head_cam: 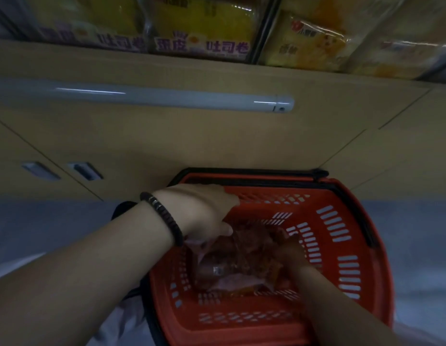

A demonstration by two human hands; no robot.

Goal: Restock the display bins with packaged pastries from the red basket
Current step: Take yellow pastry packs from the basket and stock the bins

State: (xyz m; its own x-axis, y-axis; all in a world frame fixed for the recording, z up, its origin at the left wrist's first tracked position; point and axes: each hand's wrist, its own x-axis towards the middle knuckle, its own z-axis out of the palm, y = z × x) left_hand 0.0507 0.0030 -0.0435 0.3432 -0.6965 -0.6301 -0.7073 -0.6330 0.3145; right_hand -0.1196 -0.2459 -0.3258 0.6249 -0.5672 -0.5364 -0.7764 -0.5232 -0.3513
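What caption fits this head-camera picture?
Left hand and right hand dig among packaged pastries in a red basket below the display bins.

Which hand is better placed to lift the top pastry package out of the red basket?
Probably left: the left hand has its thumb on the top pastry package; the right hand is lower, beside the pile, grip unclear.

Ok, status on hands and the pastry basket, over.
Left hand, dark bead bracelet on wrist, and right hand both down in red slotted plastic basket; grips unclear. Clear-wrapped brown pastry packs between them. Nothing in the way.
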